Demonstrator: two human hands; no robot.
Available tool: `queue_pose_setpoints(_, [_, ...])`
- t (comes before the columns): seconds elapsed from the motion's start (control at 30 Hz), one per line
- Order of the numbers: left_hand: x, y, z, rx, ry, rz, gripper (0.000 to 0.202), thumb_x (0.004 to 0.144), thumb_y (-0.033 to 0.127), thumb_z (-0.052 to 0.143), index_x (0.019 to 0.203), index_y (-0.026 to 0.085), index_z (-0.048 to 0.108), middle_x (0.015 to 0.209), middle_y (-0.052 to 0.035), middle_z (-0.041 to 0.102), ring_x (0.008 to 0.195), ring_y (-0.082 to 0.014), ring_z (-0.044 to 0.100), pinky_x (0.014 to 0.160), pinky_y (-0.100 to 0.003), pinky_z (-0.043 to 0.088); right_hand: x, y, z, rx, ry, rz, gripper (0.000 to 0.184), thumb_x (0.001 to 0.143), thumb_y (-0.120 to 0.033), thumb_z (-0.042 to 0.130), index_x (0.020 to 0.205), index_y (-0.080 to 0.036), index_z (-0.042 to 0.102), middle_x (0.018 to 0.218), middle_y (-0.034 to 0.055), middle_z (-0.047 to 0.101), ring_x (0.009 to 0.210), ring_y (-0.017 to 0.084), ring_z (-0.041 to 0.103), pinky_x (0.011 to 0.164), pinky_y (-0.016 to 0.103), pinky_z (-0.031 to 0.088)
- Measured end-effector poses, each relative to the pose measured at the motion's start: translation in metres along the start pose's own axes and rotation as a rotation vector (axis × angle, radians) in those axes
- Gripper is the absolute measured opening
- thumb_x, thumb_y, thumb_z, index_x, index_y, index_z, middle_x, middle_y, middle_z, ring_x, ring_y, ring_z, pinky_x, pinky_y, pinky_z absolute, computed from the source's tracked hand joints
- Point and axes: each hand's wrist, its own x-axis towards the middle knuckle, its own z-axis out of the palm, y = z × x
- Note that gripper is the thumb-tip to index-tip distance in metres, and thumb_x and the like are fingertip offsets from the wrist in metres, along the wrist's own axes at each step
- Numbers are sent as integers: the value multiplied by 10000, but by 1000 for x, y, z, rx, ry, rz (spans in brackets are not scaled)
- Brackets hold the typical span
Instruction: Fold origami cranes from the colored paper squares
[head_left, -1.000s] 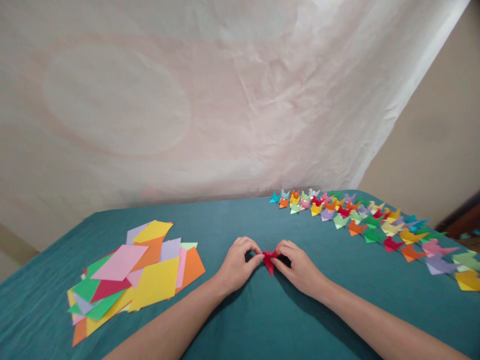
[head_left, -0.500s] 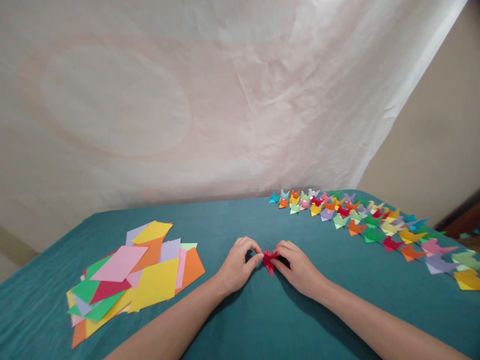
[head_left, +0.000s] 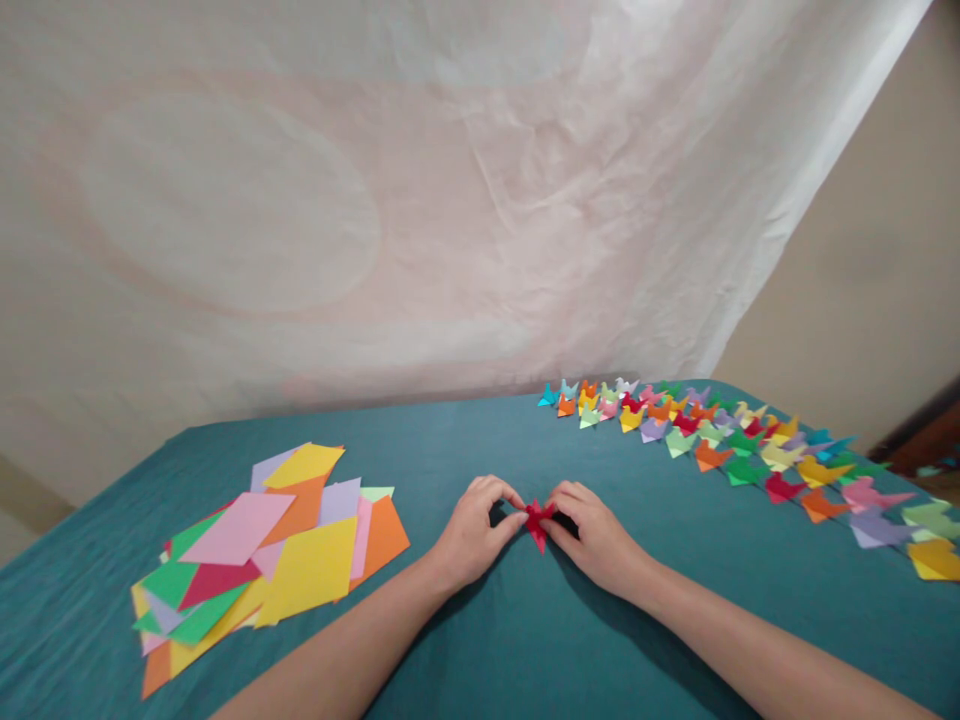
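Observation:
A small red origami crane [head_left: 538,527] is held between my two hands, over the near middle of the table. My left hand [head_left: 480,525] pinches its left side between thumb and forefinger. On the opposite side, the thumb and fingers of my right hand [head_left: 592,528] grip its right edge. One pointed end of the folded paper hangs down toward me. The fingertips cover parts of both sides.
Loose sheets of coloured paper [head_left: 315,565] lie in an overlapping pile on the left. Rows of finished origami cranes [head_left: 712,456] stand along the right side. A teal cloth [head_left: 480,650] covers the table, and a pale sheet [head_left: 450,200] hangs behind it.
The red crane looks slightly more spread out between my fingers. Both hands stay in nearly the same place.

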Motion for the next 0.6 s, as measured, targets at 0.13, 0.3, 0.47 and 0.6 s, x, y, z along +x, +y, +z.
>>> queue_pose_setpoints(0.13, [0,0,1,34,4,-16,49,783,211,606,816,182,585,858,-21,590,876,-180,511,788,-301,387,0,0,1,9,8,5,115,860,-211,512,785,-197,597,810,40,557,799,185,515,721,318,418])
queue_pose_setpoints(0.3, [0,1,2,104,-1,1,110,764,232,629,863,187,612,887,-37,600,906,-199,511,818,-325,385,0,0,1,41,28,-1,129,868,-197,495,781,-190,591,811,41,559,799,180,513,725,315,417])
queue_pose_setpoints(0.47, [-1,0,4,161,-38,25,76,781,240,615,839,198,642,917,-41,596,936,-202,506,831,-329,380,-1,3,2,53,12,-17,106,856,-197,517,797,-196,605,828,35,565,809,173,515,735,312,417])
queue_pose_setpoints(0.6, [-1,-3,6,171,-45,35,68,796,238,601,837,212,649,921,-34,596,936,-194,506,839,-327,378,-1,4,4,41,8,-19,70,828,-197,558,803,-208,622,840,29,569,814,173,518,740,312,415])
